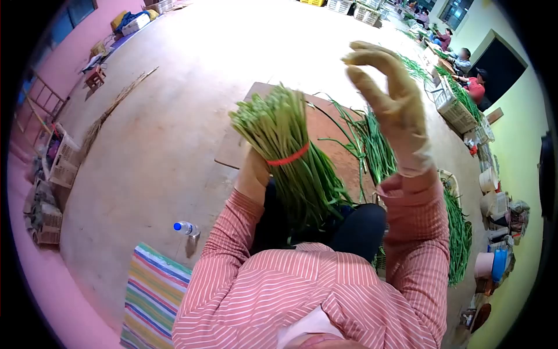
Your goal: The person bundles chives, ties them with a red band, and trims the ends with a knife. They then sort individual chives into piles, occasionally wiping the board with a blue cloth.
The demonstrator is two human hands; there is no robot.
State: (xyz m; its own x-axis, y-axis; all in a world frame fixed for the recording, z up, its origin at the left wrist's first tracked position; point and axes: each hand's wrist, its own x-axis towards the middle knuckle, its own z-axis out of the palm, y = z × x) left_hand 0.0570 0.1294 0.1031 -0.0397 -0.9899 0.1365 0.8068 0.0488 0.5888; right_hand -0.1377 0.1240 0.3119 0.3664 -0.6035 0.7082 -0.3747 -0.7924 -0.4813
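Observation:
A thick bunch of long green vegetable stalks (285,128) stands tilted over my lap, its pale cut-looking ends up and its darker green part down. A red band (289,155) circles it near the middle. My left hand (253,168) grips the bunch from the left side, its fingers mostly hidden behind the stalks. To the right, my right hand (395,102) is raised in a cream glove, apart from the bunch, with fingers curved and spaced from the thumb and nothing visible between them. Loose green stalks (375,142) lie on the brown board (337,131) below it.
A basket of greens (456,232) stands by my right side. On the floor at left are a blue-capped bottle (185,228) and a striped mat (154,296). Several people (474,84) sit along the right wall beside crates of greens (456,107).

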